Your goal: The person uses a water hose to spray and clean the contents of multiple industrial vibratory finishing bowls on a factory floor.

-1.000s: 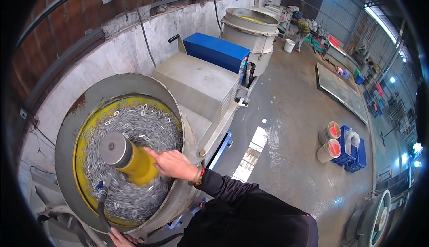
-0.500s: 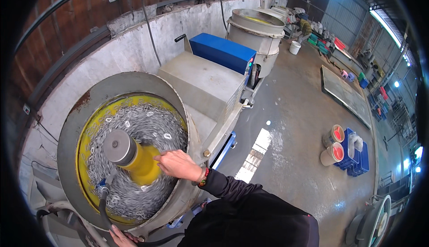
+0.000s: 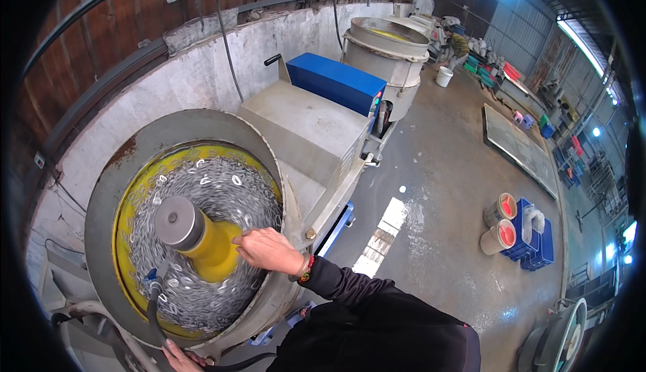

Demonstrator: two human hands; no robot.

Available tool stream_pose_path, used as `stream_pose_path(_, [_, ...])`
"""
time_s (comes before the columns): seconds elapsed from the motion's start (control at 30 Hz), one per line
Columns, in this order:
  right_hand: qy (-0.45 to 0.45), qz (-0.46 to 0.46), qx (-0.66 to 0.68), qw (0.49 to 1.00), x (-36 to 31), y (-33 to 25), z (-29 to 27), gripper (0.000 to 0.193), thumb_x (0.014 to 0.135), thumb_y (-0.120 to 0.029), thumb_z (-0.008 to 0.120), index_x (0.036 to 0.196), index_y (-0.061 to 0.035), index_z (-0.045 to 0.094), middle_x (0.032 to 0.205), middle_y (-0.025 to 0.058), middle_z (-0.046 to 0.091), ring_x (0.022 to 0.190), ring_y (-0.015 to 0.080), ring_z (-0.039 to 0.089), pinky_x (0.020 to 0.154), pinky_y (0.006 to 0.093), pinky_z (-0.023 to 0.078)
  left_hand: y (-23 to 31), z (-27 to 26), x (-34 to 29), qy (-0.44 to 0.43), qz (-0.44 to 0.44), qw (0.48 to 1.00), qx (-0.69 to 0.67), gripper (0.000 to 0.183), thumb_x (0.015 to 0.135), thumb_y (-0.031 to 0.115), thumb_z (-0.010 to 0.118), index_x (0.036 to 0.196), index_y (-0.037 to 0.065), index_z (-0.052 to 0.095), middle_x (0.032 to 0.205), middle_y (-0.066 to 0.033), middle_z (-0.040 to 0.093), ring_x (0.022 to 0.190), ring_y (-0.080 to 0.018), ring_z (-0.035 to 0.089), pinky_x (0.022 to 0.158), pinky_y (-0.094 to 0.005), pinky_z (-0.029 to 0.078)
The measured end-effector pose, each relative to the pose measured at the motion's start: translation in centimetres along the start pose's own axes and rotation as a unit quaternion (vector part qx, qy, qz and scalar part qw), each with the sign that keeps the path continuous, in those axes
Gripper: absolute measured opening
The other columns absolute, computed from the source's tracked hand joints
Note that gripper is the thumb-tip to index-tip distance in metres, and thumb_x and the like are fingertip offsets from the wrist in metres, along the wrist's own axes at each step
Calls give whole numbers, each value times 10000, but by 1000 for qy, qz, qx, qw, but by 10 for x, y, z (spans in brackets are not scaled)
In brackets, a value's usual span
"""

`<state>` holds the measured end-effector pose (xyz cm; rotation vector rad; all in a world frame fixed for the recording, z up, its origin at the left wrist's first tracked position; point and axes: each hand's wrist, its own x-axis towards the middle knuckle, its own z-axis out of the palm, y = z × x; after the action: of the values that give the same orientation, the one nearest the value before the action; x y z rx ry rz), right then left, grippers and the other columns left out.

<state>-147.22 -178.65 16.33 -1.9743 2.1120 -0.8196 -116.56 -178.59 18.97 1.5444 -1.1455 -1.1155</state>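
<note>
A round vibratory finishing tub (image 3: 101,190) with a yellow lining stands before me at the left. Small grey, link-shaped metal pieces (image 3: 215,177) fill its ring, blurred as if moving. From its middle rises a yellow column (image 3: 219,251) with a round metal cap (image 3: 176,218). My right hand (image 3: 269,251) is over the tub beside the column, fingers curled together; whatever they hold, if anything, is hidden. At the near rim my left hand (image 3: 180,357) is closed round a black hose (image 3: 155,311). The hose's blue-valved nozzle (image 3: 153,276) points into the tub, apparently spraying.
Right of the tub sits a grey machine housing (image 3: 309,119) with a blue control box (image 3: 336,82). Another tub (image 3: 387,55) is behind it. Buckets (image 3: 499,236) and blue crates (image 3: 531,237) stand on the wet floor (image 3: 437,170). A person (image 3: 457,45) bends near a white bucket (image 3: 444,76).
The metal pieces have shifted round the ring, with lighter ones in new places. Both hands and the hose stay nearly where they were.
</note>
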Motion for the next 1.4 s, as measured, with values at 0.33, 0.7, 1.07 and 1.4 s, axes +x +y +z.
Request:
stream_pose_path(0.33, [25, -59, -71, 995, 8, 6, 18, 51, 697, -81, 538, 708, -61, 584, 671, 146, 582, 604, 309, 591, 542, 395, 481, -36, -26, 20, 64, -58, 996, -2, 348, 889, 246, 497, 1163, 32, 473, 678, -86, 529, 450, -152, 483, 388, -274, 383])
stream_pose_path(0.7, [-14, 2, -18, 1000, 7, -13, -15, 191, 791, -139, 560, 941, -58, 646, 864, 147, 629, 779, 326, 601, 677, 383, 477, -15, -4, 2, 59, -3, 998, -9, 381, 898, 327, 526, 974, -44, 487, 442, -3, 398, 345, -83, 397, 333, -258, 329])
stream_pose_path(1.07, [-17, 39, 18, 999, 9, -7, -18, 202, 802, -174, 568, 950, -62, 649, 872, 155, 631, 784, 336, 600, 687, 388, 475, -16, 2, 4, 80, -9, 997, 0, 512, 888, 354, 536, 1132, -88, 450, 437, -11, 397, 347, -89, 412, 341, -256, 349])
stream_pose_path(1.4, [-22, 60, 32, 997, 9, -8, -19, 202, 809, -171, 560, 957, -63, 646, 883, 152, 629, 783, 331, 598, 692, 383, 470, -17, -1, 5, 53, -15, 998, 2, 668, 896, 381, 510, 1287, -107, 276, 441, 0, 367, 326, -87, 367, 325, -245, 340])
